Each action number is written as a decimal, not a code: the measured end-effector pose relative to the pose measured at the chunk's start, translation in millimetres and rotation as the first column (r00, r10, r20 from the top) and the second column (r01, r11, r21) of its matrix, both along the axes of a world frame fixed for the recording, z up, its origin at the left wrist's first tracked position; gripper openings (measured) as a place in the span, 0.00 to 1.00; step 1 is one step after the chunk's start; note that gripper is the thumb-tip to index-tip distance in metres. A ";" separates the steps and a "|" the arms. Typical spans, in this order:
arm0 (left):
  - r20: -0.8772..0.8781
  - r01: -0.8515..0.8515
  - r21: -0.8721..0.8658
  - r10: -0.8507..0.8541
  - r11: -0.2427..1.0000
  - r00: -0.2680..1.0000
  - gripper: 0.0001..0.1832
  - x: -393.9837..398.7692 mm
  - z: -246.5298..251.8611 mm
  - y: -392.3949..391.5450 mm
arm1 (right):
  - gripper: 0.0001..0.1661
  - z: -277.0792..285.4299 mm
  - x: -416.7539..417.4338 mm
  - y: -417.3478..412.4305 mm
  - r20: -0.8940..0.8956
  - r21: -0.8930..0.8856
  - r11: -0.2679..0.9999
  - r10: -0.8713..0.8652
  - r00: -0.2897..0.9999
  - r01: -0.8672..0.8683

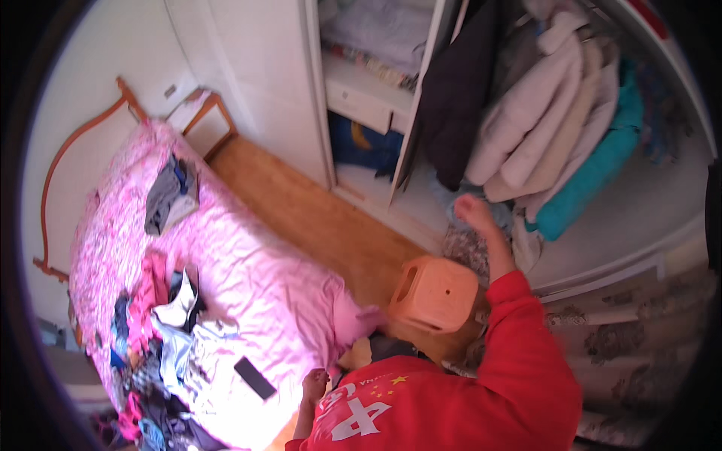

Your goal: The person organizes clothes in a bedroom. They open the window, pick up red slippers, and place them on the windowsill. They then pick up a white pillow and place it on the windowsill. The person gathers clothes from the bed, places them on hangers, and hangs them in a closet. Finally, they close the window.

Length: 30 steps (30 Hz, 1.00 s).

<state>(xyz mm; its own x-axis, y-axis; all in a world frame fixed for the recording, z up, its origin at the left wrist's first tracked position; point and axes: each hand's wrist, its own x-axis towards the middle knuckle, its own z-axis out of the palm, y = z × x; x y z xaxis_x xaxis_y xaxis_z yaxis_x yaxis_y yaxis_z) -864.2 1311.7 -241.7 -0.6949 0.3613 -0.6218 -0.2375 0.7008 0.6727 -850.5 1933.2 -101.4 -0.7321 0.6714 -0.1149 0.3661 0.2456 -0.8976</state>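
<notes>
My right hand (474, 212) reaches out at the open wardrobe, below the hanging coats. It is blurred and looks curled, and whether it holds anything does not show. Nearest to it are the hem of a dark coat (459, 113), a pale padded coat (527, 107) and light blue cloth (499, 217). Lower down, my left hand (316, 383) is bent close to my body at the edge of the bed (271, 270). Its fingers look curled, and its grip cannot be made out. A dark phone-like slab (255, 377) lies on the pink bedding to its left.
An orange plastic stool (443, 293) stands between the bed and wardrobe on the wooden floor (293, 197). Piled clothes (152, 338) and a folded grey garment (169, 197) lie on the bed. A teal coat (592, 175) hangs at right. Patterned curtain (615, 338) is beside me.
</notes>
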 end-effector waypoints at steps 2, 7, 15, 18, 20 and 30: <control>0.069 -0.176 0.048 0.172 0.983 0.983 0.14 25.3 7.8 -16.4 | 0.09 -129.0 19.9 -18.9 0.260 0.137 0.984 0.077 0.963 -0.115; 0.220 -0.337 -0.152 0.365 0.929 0.905 0.12 79.1 50.6 -69.7 | 0.14 -296.7 115.1 -108.8 0.814 0.024 0.961 0.141 0.564 -0.274; 0.340 -0.291 -0.290 0.382 0.912 0.859 0.12 86.9 67.3 -69.7 | 0.16 -320.2 129.6 -134.1 0.844 0.109 0.981 -0.007 0.537 -0.158; 0.360 -0.365 -0.226 0.426 0.903 0.830 0.12 72.2 59.4 -45.0 | 0.19 -344.1 135.2 -118.8 0.848 0.191 0.980 -0.135 0.512 -0.058; 0.348 -0.330 -0.209 0.385 0.921 0.855 0.12 58.8 61.1 -19.6 | 0.23 -337.8 121.0 -110.6 0.879 0.170 0.985 -0.132 0.458 -0.042; 0.334 -0.288 -0.243 0.359 0.926 0.871 0.12 44.1 61.5 -9.5 | 0.19 -396.6 162.2 -78.2 0.858 0.020 0.971 0.107 0.502 -0.240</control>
<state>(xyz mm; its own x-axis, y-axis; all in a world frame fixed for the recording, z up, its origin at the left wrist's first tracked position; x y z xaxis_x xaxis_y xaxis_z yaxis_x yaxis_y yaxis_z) -820.1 1302.2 -180.1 -0.4632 0.0131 -0.8862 -0.6759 0.6415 0.3628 -688.3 1855.0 -498.1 -0.4335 0.5985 -0.6737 0.8706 0.4712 -0.1416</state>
